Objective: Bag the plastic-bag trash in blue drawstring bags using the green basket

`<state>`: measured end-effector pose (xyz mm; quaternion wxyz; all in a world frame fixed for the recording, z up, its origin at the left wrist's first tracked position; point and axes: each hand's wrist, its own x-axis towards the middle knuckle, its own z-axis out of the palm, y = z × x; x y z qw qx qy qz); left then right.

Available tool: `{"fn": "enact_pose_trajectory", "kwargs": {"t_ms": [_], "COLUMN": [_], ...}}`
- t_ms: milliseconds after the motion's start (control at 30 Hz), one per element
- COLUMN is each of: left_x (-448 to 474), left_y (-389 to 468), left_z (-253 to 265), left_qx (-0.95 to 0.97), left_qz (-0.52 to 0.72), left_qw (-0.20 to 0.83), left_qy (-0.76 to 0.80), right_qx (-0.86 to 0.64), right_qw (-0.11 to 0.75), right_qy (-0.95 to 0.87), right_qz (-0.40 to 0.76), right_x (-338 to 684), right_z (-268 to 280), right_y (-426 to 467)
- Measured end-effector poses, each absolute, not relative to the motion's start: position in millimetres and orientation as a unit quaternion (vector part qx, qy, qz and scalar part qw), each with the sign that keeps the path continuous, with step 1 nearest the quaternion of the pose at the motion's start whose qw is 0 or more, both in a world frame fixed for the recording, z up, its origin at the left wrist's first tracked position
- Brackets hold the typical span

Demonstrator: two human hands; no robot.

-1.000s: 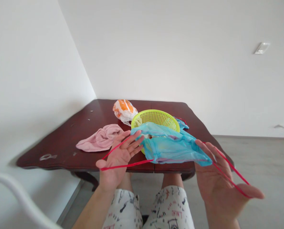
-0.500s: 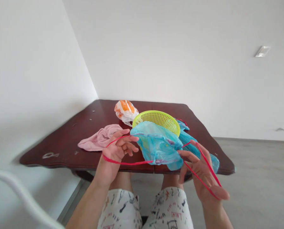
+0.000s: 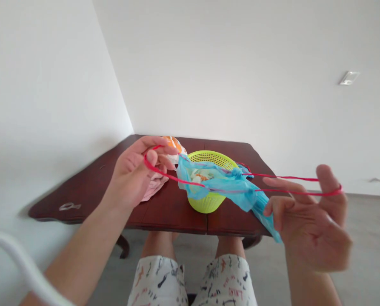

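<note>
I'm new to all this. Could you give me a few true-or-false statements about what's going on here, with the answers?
1. The red cord runs to both the left hand and the right hand. True.
2. The blue bag lies on the floor. False: it is spread at the basket, between the hands.
3. The basket stands on the table. True.
4. The pink cloth covers the left hand. False: the left hand hides part of the cloth.
5. The orange-and-white bag is in plain view. False: the left hand hides part of it.
</note>
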<state>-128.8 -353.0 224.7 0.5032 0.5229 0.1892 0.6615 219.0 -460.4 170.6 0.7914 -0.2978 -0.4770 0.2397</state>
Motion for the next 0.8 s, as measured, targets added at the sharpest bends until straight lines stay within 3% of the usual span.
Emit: {"fn": "enact_pose_trajectory", "kwargs": {"t_ms": [167,333,600,800], "left_x": [-125,-105,-42,-8], "left_y": [-310,-273,-239,-240], "left_z": [277,317,353,358], "left_qx": [0.587,0.593,0.617,0.663], "left_qz": [0.638,0.68,0.595,0.534], "left_qw": [0.452,0.372,0.486,0.505], "left_qy": [0.212,0.219,0.171,0.141], "right_qx": [-0.265,-0.265,-0.213,-0.204], "right_qw": [0.787,0.745,0.705,0.658], "right_qy": [-0.54,-0.598,-0.673,-0.722], "right_qz": [0.138,0.128,0.064,0.059], "right_x": [231,221,185,167], "right_z": [226,266,297,317], "right_y": [-423,-380,-313,-293]}}
